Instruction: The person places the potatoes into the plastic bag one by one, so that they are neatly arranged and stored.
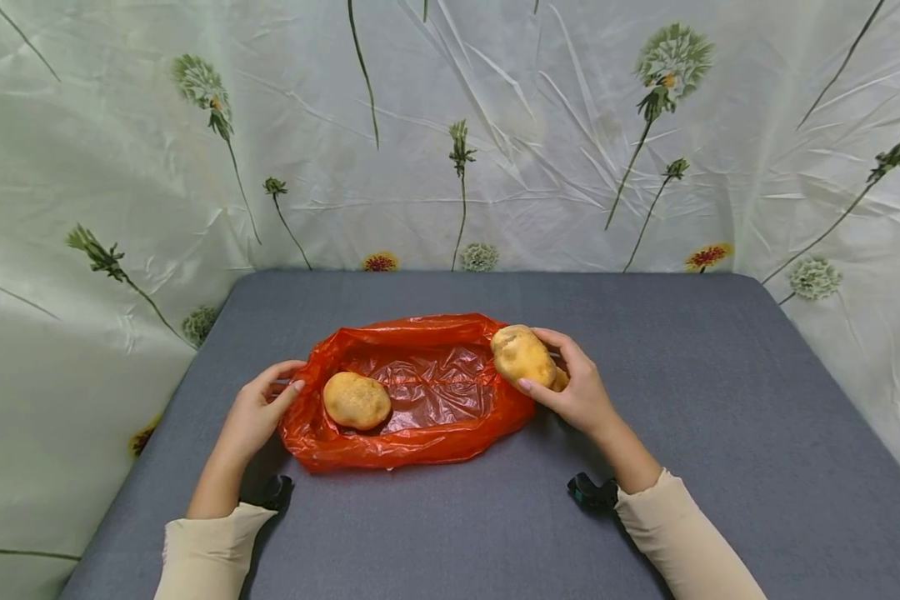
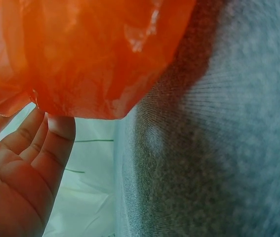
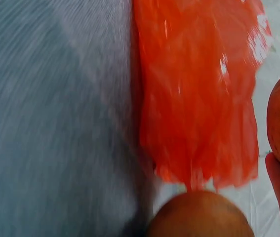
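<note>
A red plastic bag lies wide open on the table, its rim rolled outward. Inside, at its left end, sits a potato. My left hand pinches the bag's left rim between thumb and fingers; in the left wrist view those fingers go partly behind the plastic. Over the right rim, my right hand grips another potato, seen at the edge of the right wrist view. Partly hidden by that hand is a further potato, just right of the bag.
The grey cloth-covered table extends around the bag on every side. A pale curtain with printed flowers hangs behind and to the left. Black straps with small devices are worn at both wrists.
</note>
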Available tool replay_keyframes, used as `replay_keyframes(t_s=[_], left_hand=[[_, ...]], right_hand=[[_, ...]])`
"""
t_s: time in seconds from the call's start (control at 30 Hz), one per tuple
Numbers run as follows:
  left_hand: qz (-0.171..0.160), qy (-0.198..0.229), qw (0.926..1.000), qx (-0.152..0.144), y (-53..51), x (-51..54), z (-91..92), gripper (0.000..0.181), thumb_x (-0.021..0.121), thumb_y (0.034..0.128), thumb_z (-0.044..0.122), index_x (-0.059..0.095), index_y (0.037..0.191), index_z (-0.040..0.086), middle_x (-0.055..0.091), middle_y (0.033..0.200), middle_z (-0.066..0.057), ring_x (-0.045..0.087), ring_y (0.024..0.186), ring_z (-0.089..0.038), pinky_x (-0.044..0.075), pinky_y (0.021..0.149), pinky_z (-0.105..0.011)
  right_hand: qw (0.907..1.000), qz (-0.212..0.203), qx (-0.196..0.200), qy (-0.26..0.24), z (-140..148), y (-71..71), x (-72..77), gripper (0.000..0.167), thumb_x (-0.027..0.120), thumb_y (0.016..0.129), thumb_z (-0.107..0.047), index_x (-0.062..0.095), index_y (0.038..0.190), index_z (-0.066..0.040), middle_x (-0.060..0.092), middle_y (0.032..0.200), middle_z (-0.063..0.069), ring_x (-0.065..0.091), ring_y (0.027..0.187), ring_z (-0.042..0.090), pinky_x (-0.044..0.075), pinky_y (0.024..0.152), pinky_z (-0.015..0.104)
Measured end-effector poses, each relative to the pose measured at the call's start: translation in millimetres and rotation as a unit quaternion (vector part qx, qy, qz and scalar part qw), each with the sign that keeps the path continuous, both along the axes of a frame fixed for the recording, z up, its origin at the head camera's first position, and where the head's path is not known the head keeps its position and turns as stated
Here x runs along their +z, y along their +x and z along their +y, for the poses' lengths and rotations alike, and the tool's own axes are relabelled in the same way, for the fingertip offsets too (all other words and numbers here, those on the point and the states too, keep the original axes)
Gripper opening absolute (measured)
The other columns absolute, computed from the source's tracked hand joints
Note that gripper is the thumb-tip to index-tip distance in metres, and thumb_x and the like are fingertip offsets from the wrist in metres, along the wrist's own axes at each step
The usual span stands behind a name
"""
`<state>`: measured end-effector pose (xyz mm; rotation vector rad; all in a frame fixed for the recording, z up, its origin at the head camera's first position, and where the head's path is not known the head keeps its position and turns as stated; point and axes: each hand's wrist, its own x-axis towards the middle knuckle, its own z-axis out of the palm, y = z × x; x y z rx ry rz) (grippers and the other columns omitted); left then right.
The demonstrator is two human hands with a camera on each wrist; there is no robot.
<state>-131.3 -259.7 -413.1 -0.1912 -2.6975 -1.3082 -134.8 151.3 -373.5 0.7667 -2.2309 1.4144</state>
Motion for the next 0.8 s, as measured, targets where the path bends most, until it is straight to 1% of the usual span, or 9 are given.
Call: replay_keyframes(t_s=[0.13, 0.23, 0.37, 0.47, 0.6, 0.67, 0.8], left_hand=[[0.002, -0.001, 1.0, -0.002, -0.1, -0.6, -0.3, 0.033, 0.052, 0.0921, 0.021, 0.053, 0.12, 0.005, 0.058, 0.108, -0.016, 0.055, 0.088, -0.027, 0.044, 0.067, -0.021], [0.004, -0.002, 1.0, -0.001, 0.0, -0.8, -0.2, 0.032, 0.052, 0.0922, 0.021, 0.053, 0.12, 0.004, 0.058, 0.11, -0.016, 0.055, 0.089, -0.027, 0.044, 0.068, -0.02], [0.003, 0.001, 1.0, 0.0, 0.4, -0.7, -0.4, 0.032, 0.053, 0.0917, 0.019, 0.053, 0.12, 0.004, 0.058, 0.109, -0.017, 0.055, 0.09, -0.027, 0.044, 0.068, -0.02], [0.001, 0.004, 1.0, 0.001, 0.5, -0.2, -0.3, 0.032, 0.054, 0.0912, 0.017, 0.053, 0.121, 0.004, 0.058, 0.108, -0.017, 0.056, 0.09, -0.027, 0.044, 0.068, -0.019], [-0.001, 0.007, 1.0, 0.002, 0.1, -0.5, 0.2, 0.032, 0.054, 0.0904, 0.012, 0.053, 0.121, 0.003, 0.058, 0.108, -0.018, 0.056, 0.09, -0.028, 0.043, 0.067, -0.018], [-0.001, 0.007, 1.0, 0.004, -0.1, -0.6, 0.7, 0.031, 0.055, 0.09, 0.009, 0.053, 0.12, 0.001, 0.058, 0.107, -0.019, 0.055, 0.089, -0.029, 0.043, 0.066, -0.018], [-0.004, 0.001, 1.0, 0.007, -0.1, 0.5, 2.0, 0.031, 0.054, 0.0902, 0.008, 0.052, 0.12, 0.0, 0.058, 0.108, -0.02, 0.055, 0.089, -0.029, 0.043, 0.066, -0.018]], right_hand=[[0.9997, -0.015, 0.018, 0.003, -13, -2.4, 1.4, 0.062, 0.073, 0.063, 0.01, 0.045, 0.118, 0.013, 0.051, 0.115, 0.025, 0.052, 0.097, 0.029, 0.046, 0.079, 0.037], [0.9993, -0.019, 0.031, 0.005, -22, -4.5, 2.0, 0.061, 0.073, 0.064, 0.01, 0.045, 0.119, 0.013, 0.05, 0.116, 0.025, 0.051, 0.098, 0.03, 0.045, 0.079, 0.036], [0.9992, -0.007, 0.038, 0.012, -33, -9.0, -1.3, 0.061, 0.074, 0.064, 0.007, 0.046, 0.118, 0.012, 0.05, 0.116, 0.025, 0.051, 0.099, 0.03, 0.044, 0.081, 0.034], [0.999, -0.014, 0.04, 0.017, -39, -17.2, -13.3, 0.063, 0.076, 0.065, 0.003, 0.047, 0.12, 0.008, 0.051, 0.118, 0.02, 0.05, 0.101, 0.027, 0.043, 0.082, 0.035], [0.9978, -0.04, 0.049, 0.019, -47, -27.6, -29.5, 0.066, 0.078, 0.068, -0.005, 0.046, 0.125, 0.0, 0.05, 0.121, 0.012, 0.049, 0.105, 0.02, 0.042, 0.085, 0.036], [0.9974, -0.045, 0.054, 0.019, -52, -29.6, -31.8, 0.065, 0.077, 0.069, -0.009, 0.045, 0.125, -0.002, 0.05, 0.122, 0.009, 0.048, 0.106, 0.017, 0.041, 0.086, 0.035], [0.997, -0.043, 0.061, 0.021, -62, -32.3, -33.0, 0.064, 0.077, 0.071, -0.016, 0.045, 0.125, -0.004, 0.051, 0.121, 0.007, 0.049, 0.106, 0.016, 0.041, 0.086, 0.033]])
